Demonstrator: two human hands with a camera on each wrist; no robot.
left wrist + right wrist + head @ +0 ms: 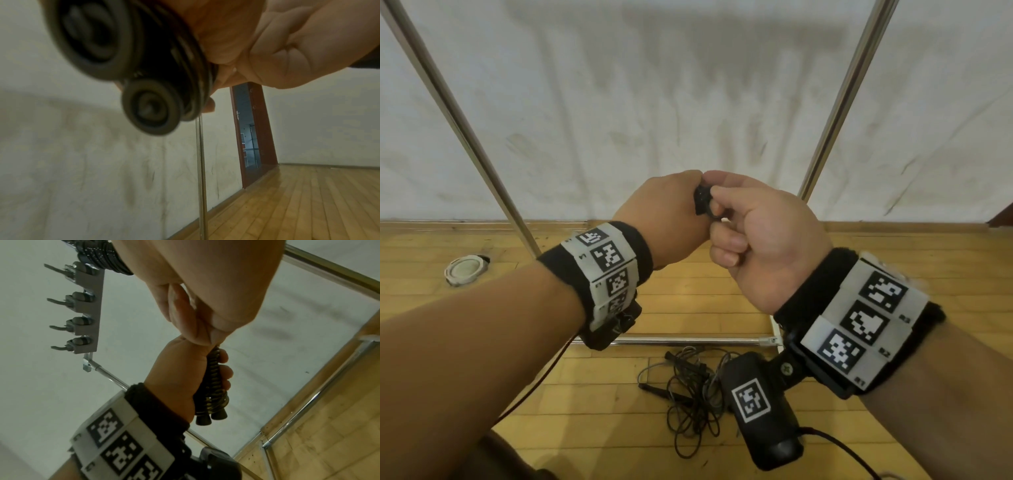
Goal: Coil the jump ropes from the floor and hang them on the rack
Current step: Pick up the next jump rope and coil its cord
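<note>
Both hands meet chest-high: left hand (664, 219) fisted around a coiled jump rope (212, 386), two handle ends poking below the fist; right hand (763, 233) pinches the bundle's top, mostly hidden between the fingers. Below the hands, tangled ropes (688, 387) lie on the floor, count unclear. Above the left hand, rack (88, 309) shows four hooks; upper end cut off.

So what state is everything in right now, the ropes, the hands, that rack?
Left hand: grips the coiled jump rope.
Right hand: pinches the top of that bundle.
Coiled jump rope: wound round its two handles, held in the air, not yet hung.
Jump ropes on the floor: tangled in a loose pile, uncoiled.
Rack: standing by the wall.
Hooks: four visible ones bare; one above already carries a coil.
</note>
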